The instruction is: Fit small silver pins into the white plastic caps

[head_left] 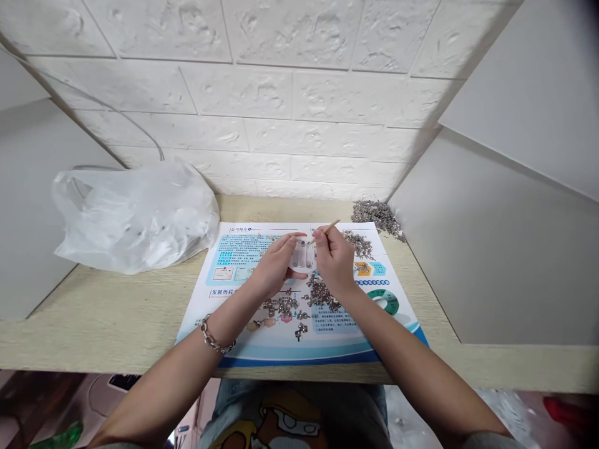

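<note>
A small white plastic case [303, 257] with slots, like a battery holder, sits in my left hand [275, 265], whose fingers wrap its left side and edges. Pinched in my right hand [335, 255] is a thin wooden stick [332, 226], its lower end at the case's upper right part. Small metal pieces [322, 294] lie loose just below my right hand, and another group of metal pieces [281, 305] lies below my left hand. Their exact kind is too small to tell.
A printed poster sheet [299, 349] covers the table's middle. More metal pieces [358, 243] lie on its right side, with a larger pile [377, 216] at the back right. A white plastic bag [140, 215] stands left. Grey panels [505, 249] flank the wooden table [116, 324]; a brick-patterned wall [266, 93] closes the back.
</note>
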